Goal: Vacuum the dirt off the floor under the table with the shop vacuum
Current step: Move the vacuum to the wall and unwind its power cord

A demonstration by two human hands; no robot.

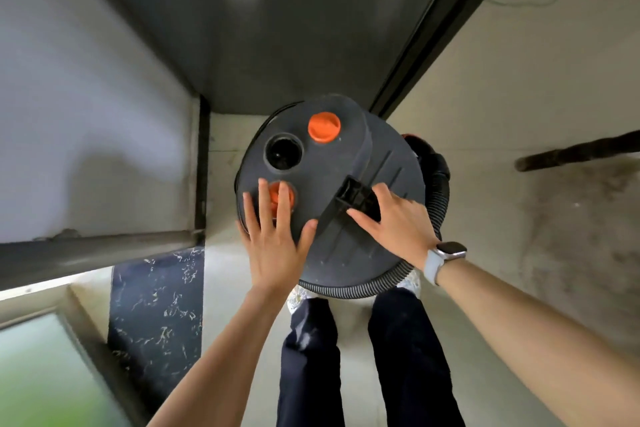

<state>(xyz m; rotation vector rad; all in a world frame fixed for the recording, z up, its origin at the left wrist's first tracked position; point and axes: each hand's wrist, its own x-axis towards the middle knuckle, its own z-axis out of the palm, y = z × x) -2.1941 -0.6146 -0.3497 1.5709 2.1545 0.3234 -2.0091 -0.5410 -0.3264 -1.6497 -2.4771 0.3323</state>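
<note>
The shop vacuum [332, 191] stands on the pale floor [502, 107] right in front of the person's dark-trousered legs [408, 350], close under the edge of a dark counter [277, 28]. Its ribbed hose [440, 198] curls round its right and near sides. A dark marbled panel [156, 315] lies to the left, and a dark bar [581, 151] reaches in from the right. On the lid sit an orange cap [324, 126] and an open round port [284, 151]. The left hand [273, 239] lies flat, fingers [284, 198] straight and spread over an orange button [277, 196]. The right hand [398, 222], a watch [445, 258] on its wrist, curls its fingers round the black handle [353, 199].
</note>
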